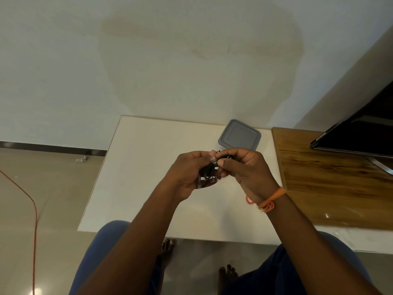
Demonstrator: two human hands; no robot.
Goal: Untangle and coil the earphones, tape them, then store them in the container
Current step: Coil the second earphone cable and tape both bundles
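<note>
Bare white table (pixel 148 188) left of hands; container (pixel 239 135) behind.

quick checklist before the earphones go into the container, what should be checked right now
1. Earphones bundled, no cord trailing: ok, the black cords sit bunched between the two hands.
2. Left hand has a firm hold: ok, fingers curled round the bundle.
3. Right hand on the bundle: ok, thumb and fingers pinch its upper end.
4. Tape wrapped and stuck down: cannot tell, a pale piece shows at the fingertips but its ends are hidden.
5. Container open to receive: not ok, the grey lid is on.
6. Container within reach on the white table: ok, just beyond the hands.
</note>
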